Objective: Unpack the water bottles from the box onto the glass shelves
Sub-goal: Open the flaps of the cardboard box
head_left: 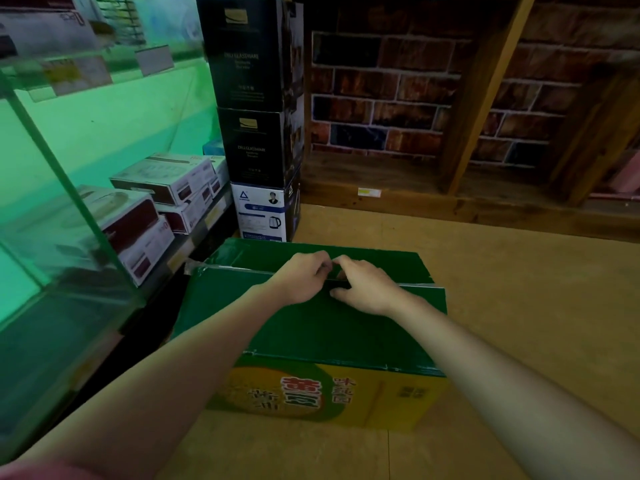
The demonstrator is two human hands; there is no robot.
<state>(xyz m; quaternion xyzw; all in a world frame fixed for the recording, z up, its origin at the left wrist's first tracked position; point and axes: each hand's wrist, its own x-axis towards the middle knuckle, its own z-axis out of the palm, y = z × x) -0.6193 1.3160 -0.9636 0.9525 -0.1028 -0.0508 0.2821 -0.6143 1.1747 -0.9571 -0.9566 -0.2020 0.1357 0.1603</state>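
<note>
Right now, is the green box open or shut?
Mostly shut: both top flaps of the box lie flat, with both hands at the centre seam.

Box [311, 327] contents hidden under shut flaps; fingertips [325, 268] tucked into the centre seam.

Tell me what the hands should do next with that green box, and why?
Probably pull the two top flaps apart. Both the left hand and right hand have fingers at the centre seam of the green box, which looks mostly closed, and no bottles can be seen yet.
</note>
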